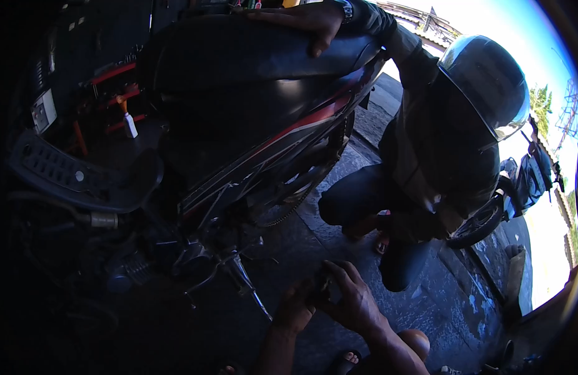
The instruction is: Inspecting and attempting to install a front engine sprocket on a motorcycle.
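Observation:
Low in the middle of the head view, my left hand [293,311] and my right hand [353,299] meet with bent fingers. Between them is a small dark part [321,289], too shaded to name. Just left of my hands, the metal kickstand [248,282] slants down from the underside of a motorcycle [264,147]. The motorcycle's dark seat [257,59] and its red-striped side panel fill the upper middle. Deep shadow hides much of the engine [132,269] at the left.
A person in a helmet [489,81] squats beyond the motorcycle, one hand [314,22] resting on its seat. Red shelving [117,74] and a white bottle [130,126] stand at the left. Another two-wheeler's wheel [479,219] shows behind the person. The floor [426,312] is worn.

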{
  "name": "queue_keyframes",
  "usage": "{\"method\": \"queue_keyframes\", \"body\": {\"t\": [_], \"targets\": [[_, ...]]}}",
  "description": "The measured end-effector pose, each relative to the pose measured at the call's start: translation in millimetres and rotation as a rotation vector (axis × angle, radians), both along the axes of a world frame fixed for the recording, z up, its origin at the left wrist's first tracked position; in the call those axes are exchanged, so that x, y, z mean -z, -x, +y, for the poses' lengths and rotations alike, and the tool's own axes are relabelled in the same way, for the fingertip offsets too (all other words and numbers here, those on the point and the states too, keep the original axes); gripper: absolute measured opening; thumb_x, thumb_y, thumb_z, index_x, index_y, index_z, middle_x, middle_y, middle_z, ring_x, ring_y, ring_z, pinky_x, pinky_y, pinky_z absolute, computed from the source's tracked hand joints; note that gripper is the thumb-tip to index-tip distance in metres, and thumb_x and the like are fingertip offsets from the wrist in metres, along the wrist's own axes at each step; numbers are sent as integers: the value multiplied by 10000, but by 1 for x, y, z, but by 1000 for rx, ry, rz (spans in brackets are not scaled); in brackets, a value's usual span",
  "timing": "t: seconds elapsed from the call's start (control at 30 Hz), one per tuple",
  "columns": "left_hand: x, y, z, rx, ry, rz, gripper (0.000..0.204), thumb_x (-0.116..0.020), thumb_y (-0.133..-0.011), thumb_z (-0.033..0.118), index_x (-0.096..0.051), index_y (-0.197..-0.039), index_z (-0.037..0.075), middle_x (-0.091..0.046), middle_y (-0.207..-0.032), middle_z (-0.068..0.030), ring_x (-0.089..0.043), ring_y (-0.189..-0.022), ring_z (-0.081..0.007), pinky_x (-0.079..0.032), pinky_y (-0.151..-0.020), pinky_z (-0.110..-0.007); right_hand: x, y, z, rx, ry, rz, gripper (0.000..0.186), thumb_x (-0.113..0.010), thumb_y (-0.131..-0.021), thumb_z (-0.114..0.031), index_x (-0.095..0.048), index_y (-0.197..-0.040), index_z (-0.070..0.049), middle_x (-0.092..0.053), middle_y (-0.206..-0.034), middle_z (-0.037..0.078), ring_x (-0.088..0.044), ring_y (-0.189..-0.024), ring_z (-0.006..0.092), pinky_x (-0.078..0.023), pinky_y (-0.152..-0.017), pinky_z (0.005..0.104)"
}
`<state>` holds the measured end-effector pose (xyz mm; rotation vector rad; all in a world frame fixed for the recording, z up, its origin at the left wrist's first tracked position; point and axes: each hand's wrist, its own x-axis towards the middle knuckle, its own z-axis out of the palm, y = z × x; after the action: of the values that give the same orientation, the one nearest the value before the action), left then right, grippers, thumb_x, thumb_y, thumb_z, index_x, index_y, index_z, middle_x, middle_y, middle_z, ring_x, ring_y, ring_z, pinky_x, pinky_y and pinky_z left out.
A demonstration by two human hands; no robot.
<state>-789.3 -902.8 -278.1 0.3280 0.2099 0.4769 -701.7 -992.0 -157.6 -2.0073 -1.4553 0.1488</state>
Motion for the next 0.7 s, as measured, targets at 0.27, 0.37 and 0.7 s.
{"method": "queue_keyframes", "body": {"t": [0.27,0.37,0.7], "targets": [[-3,1,2,72,33,-50,334,-584,-976,260,-600,-1166,-14,-663,-1014,-94,-656,-907,-179,-543,-807,-306,-1,-1,1,-1,17,0,715,-842,-717,-203,-509,-1329,-40,-533,-1268,205,-576,-1159,380,-518,-926,440],[-6,1,2,64,12,-64,337,-582,-979,271,-603,-1162,-11,-663,-1017,-94,-654,-905,-174,-543,-808,-302,-2,-2,1,-19,17,7,712,-835,-726,-203,-505,-1337,-45,-527,-1277,205,-573,-1163,381,-516,-930,442],[-6,2,3,71,-1,-65,338,-581,-982,287,-604,-1152,-5,-664,-1019,-99,-654,-928,-175,-544,-837,-307,-5,-2,1,-43,38,-29,666,-811,-752,-178,-499,-1320,-22,-534,-1247,223,-578,-1131,394,-532,-903,440]]}}
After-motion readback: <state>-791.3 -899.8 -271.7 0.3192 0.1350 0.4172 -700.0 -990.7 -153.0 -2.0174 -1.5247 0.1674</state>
